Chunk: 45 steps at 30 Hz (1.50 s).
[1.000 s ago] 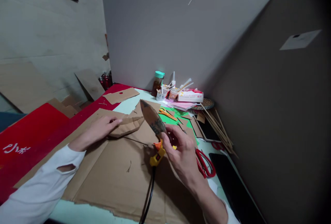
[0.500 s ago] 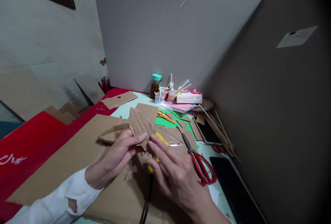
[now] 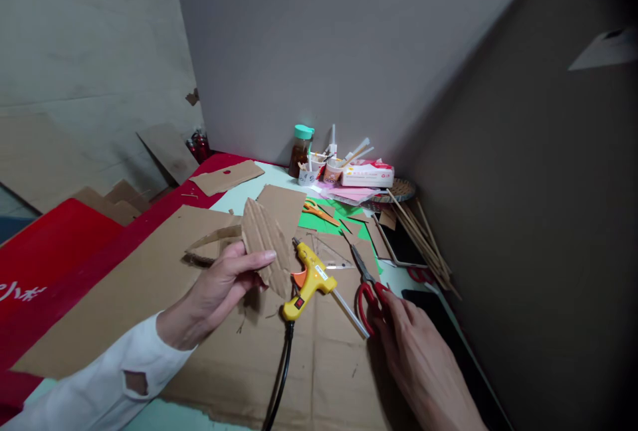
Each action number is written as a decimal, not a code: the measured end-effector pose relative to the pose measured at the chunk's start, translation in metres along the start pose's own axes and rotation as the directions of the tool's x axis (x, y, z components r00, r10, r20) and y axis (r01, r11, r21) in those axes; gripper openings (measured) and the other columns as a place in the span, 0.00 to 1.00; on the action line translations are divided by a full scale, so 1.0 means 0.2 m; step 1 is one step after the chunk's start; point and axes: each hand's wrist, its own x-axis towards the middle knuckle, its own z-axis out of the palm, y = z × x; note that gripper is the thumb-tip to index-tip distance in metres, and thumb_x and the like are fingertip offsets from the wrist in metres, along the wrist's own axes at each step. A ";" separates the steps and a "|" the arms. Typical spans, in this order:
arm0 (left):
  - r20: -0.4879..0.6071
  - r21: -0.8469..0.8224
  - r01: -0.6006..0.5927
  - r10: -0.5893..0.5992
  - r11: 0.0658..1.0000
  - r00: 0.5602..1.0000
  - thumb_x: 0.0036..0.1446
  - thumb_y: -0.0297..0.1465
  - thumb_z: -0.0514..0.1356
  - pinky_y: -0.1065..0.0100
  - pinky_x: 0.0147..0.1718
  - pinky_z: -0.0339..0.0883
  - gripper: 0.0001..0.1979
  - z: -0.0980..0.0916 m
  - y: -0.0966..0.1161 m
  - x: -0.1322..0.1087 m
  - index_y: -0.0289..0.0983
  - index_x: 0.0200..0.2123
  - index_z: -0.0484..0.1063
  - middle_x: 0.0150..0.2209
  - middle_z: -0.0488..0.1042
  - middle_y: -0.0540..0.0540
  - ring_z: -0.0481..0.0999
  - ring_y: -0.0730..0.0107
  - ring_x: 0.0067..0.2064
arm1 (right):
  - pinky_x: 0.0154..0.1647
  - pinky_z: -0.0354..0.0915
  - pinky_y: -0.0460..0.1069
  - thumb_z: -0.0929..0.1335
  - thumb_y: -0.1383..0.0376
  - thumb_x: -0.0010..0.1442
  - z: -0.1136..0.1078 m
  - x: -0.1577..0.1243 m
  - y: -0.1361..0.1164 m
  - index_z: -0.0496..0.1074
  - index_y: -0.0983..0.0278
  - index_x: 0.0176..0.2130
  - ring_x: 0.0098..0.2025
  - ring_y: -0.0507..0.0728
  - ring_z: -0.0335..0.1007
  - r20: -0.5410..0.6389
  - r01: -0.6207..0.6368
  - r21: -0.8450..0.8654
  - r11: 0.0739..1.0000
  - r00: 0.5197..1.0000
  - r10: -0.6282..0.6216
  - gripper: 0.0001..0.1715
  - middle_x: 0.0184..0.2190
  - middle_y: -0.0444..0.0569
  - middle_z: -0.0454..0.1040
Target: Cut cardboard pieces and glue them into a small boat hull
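Note:
My left hand (image 3: 229, 288) pinches a leaf-shaped piece of corrugated cardboard (image 3: 266, 242), thumb across its ribbed face, tip pointing up. Over at the right, my right hand (image 3: 416, 344) has its fingers around the red handles of a pair of scissors (image 3: 367, 271), whose blades lie on the table pointing away. Between both hands a yellow glue gun (image 3: 312, 278) rests on the cardboard, with a clear glue stick out of its back and a black cord. A curved cardboard frame (image 3: 207, 245) lies behind my left hand, partly covered by it.
A large cardboard sheet (image 3: 124, 285) covers the left of the table. Orange scissors (image 3: 321, 212), a set square (image 3: 331, 255) and a green sheet (image 3: 356, 208) lie farther back. Paper cups (image 3: 333, 171), a jar (image 3: 300, 152) and a tissue pack (image 3: 367, 175) stand behind. Sticks (image 3: 423, 238) lie right.
My right hand has left the leaf-shaped cardboard and moved right to the red-handled scissors, uncovering the glue gun. My left hand still holds the cardboard piece. The view has tilted slightly down.

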 end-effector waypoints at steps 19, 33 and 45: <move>-0.012 -0.125 -0.064 0.063 0.990 0.998 0.45 0.30 0.75 0.74 0.26 0.71 0.12 0.02 0.01 0.00 0.35 0.34 0.80 0.31 0.81 0.48 0.75 0.72 0.29 | 0.46 0.72 0.55 0.73 0.52 0.51 -0.39 0.28 -0.41 0.73 0.56 0.50 0.46 0.65 0.75 0.535 -0.388 0.687 0.615 0.843 -0.065 0.27 0.43 0.50 0.78; 0.092 -0.133 0.007 0.005 0.991 0.996 0.42 0.30 0.77 0.77 0.22 0.72 0.09 0.01 -0.03 0.00 0.36 0.29 0.84 0.27 0.81 0.49 0.76 0.74 0.27 | 0.43 0.69 0.55 0.70 0.55 0.54 -0.35 0.30 -0.42 0.73 0.54 0.45 0.43 0.63 0.73 0.570 -0.352 0.657 0.667 0.811 -0.134 0.18 0.37 0.47 0.77; 0.015 -0.128 0.053 -0.051 0.990 0.999 0.41 0.26 0.77 0.76 0.20 0.72 0.11 0.02 -0.06 -0.02 0.35 0.30 0.82 0.30 0.81 0.49 0.75 0.73 0.27 | 0.27 0.68 0.46 0.67 0.60 0.61 -0.33 0.30 -0.40 0.75 0.57 0.37 0.24 0.55 0.72 0.331 -0.095 0.697 0.711 0.922 -0.201 0.06 0.25 0.41 0.78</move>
